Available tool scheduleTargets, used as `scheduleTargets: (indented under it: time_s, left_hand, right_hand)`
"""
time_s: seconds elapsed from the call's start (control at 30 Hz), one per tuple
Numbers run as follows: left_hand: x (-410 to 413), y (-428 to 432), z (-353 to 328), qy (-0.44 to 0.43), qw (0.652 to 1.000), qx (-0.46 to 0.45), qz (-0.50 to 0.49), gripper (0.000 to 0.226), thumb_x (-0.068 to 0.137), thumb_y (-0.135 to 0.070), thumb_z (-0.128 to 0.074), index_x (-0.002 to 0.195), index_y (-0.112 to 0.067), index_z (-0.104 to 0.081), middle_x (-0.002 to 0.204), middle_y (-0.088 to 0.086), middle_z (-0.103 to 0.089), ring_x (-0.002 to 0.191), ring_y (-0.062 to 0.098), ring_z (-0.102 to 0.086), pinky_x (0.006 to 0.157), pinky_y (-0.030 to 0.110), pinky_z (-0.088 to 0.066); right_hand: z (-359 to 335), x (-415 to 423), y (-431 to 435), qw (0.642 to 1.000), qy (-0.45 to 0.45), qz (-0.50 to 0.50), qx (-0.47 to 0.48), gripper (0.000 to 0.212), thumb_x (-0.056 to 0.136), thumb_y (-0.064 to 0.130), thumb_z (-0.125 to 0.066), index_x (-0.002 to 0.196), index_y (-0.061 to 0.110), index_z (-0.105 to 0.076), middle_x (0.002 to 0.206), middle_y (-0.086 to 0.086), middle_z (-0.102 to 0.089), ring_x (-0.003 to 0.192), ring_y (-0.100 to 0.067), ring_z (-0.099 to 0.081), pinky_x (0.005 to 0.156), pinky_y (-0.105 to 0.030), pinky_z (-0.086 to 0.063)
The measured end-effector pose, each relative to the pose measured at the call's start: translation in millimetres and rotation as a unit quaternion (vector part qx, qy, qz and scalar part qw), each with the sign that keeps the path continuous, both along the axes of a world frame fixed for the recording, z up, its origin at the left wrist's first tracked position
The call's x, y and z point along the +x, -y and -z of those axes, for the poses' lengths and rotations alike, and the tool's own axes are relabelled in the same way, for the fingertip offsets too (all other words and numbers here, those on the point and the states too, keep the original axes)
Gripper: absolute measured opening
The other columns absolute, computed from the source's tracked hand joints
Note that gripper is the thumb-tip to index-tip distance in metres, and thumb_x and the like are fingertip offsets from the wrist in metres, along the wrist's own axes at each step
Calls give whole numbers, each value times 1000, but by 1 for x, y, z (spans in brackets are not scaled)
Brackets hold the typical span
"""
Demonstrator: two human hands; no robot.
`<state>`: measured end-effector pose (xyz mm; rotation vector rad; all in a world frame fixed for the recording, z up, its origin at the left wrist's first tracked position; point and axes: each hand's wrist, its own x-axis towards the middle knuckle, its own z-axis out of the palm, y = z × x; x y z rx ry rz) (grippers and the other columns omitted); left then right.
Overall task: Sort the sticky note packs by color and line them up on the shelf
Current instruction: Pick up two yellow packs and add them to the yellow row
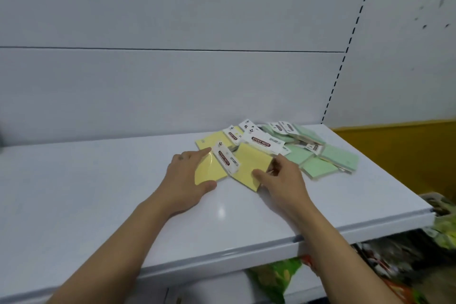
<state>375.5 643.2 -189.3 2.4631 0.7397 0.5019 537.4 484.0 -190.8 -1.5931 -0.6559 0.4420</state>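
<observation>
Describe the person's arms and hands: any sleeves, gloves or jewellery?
The left arm and right arm are bare, with no sleeves in view. The left hand and right hand wear no gloves, rings or watch. The left hand's back bears a small dark mark.

One yellow pack [209, 171] lies flat in the grip of the left hand [186, 181], a second yellow pack [248, 164] is pinched by the right hand [283, 181]. Just beyond that hand, green packs [320, 158] are heaped loosely, overlapping.

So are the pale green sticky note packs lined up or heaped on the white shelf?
Heaped: the pale green sticky note packs overlap at mixed angles on the white shelf.
</observation>
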Motion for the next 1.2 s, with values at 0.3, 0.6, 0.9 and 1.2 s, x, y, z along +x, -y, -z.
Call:
scheduleTargets:
  time_s: [0.3, 0.6, 0.9, 1.2]
  left_hand:
    - [6, -11, -14, -55, 995, -71, -37, 106, 62, -40, -83, 147, -27, -22, 128, 0, -38, 121, 19, -43, 77, 16, -37]
    - [-14, -17, -43, 105, 983, -136, -61, 22, 81, -17, -68, 101, -17, -58, 97, -5, -61, 84, 11, -59, 67, 21, -44]
    - [-70, -36, -77, 197, 958, -156, -136, 10, 74, -11, -76, 77, -17, -69, 69, -4, -68, 58, 8, -61, 57, 15, -45]
    - [-139, -76, -96, 240, 939, -137, -203, 16, 68, -10, -83, 81, -15, -73, 83, 13, -73, 75, 24, -68, 78, 38, -56]
  right_hand:
    - [-3, -3, 1, 977, 197, 39, -77, 23, 89, 29, -59, 80, 8, -52, 70, -5, -55, 57, -8, -43, 50, -17, -34]
    - [-13, 7, 4, 979, 189, 23, -69, 17, 83, 17, -67, 77, 4, -57, 73, -13, -63, 69, -32, -58, 60, -34, -45]
    - [-68, -10, -47, 956, 281, -28, -80, 12, 80, 22, -71, 84, 12, -67, 77, -2, -68, 75, -23, -62, 64, -32, -44]
    - [-95, -64, -112, 957, 277, -80, -39, 14, 80, 24, -72, 83, 11, -69, 78, -4, -69, 77, -27, -63, 68, -41, -53]
